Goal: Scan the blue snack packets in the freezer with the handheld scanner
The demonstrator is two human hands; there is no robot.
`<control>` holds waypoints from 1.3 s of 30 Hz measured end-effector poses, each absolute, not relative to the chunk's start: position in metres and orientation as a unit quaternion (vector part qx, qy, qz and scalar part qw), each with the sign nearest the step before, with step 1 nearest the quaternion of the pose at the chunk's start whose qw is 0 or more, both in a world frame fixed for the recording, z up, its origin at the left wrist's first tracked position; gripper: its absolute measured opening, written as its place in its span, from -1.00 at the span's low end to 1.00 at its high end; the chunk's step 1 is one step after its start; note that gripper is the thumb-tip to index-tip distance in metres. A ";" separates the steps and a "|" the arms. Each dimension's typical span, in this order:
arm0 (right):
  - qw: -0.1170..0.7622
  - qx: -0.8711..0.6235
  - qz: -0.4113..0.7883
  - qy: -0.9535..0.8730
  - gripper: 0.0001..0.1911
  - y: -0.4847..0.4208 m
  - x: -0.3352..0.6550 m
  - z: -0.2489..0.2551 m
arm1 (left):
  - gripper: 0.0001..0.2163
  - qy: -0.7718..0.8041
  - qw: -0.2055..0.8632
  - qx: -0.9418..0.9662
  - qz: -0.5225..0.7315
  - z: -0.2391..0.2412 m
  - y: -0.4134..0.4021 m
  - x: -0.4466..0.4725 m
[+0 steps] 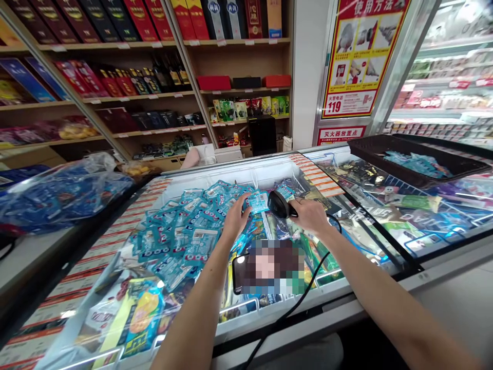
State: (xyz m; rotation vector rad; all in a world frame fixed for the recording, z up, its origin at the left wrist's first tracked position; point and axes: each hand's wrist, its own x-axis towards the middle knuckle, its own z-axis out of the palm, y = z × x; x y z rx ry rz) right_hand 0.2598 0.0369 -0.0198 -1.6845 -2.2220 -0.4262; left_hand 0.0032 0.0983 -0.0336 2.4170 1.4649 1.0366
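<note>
The blue packet (258,202) is between your two hands, just beside the head of the black scanner (279,204). Your left hand (235,218) pinches the packet at its left side, and your right hand (311,216) is wrapped around the scanner's handle. The step in hand seems to be the scanning of this packet; in my judgement, the next move calls for holding its label flat towards the scanner. Farther out, a pile of similar packets (202,241) lies left of your left hand, and a phone (240,275) lies nearer to you.
</note>
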 end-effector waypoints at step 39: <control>0.172 -0.556 -0.177 -0.793 -0.73 0.033 0.249 -0.023 | -0.58 0.498 0.044 0.803 0.325 -0.034 0.094 0.004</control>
